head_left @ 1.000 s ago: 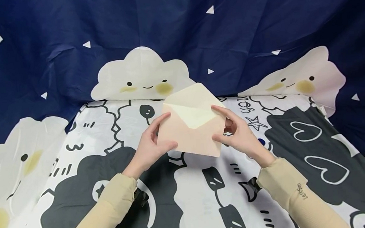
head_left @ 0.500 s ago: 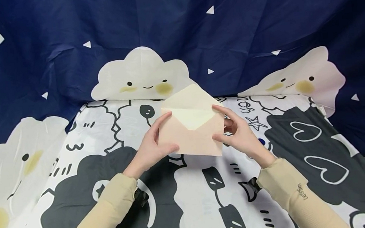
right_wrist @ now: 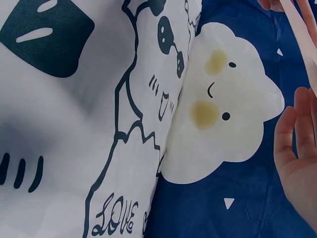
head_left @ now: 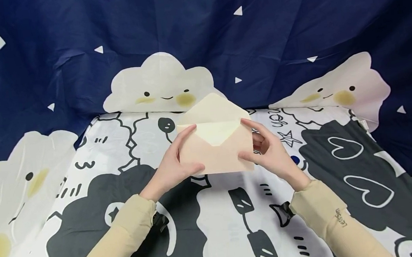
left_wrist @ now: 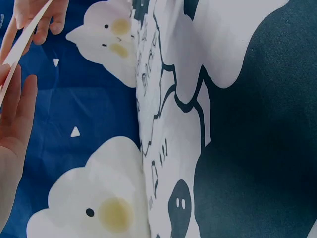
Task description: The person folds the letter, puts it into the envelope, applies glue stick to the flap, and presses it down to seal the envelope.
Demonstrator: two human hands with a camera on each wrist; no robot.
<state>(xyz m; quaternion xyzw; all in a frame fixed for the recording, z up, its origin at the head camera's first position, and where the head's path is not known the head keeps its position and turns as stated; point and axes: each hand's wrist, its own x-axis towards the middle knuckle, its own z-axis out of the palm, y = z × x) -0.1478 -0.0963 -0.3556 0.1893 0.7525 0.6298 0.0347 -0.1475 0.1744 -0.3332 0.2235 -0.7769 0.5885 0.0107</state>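
Note:
A pale pink envelope [head_left: 216, 158] is held up in the middle of the head view, its pointed flap [head_left: 212, 107] raised and a pale yellow paper or lining [head_left: 217, 132] showing at the opening. My left hand [head_left: 173, 158] pinches its left side, thumb in front. On the right side my right hand [head_left: 269, 149] pinches it too, thumb and index finger on the front and the other fingers curled behind. Both wrist views catch the envelope nearly edge-on, as a thin strip [left_wrist: 22, 44] in the left one and a pink band [right_wrist: 302, 39] in the right one.
Beneath the hands spreads a white and dark grey cloth [head_left: 219, 226] printed with cartoon shapes. Behind it hangs a dark blue fabric [head_left: 195, 17] with white triangles. Cloud-shaped pieces with faces [head_left: 161, 85] stand along the cloth's back edge, with another cloud [head_left: 22, 195] at the left.
The envelope has turned from a tilt to level, its right side rising and its flap tip shifting left. Both hands keep their grip and have barely moved.

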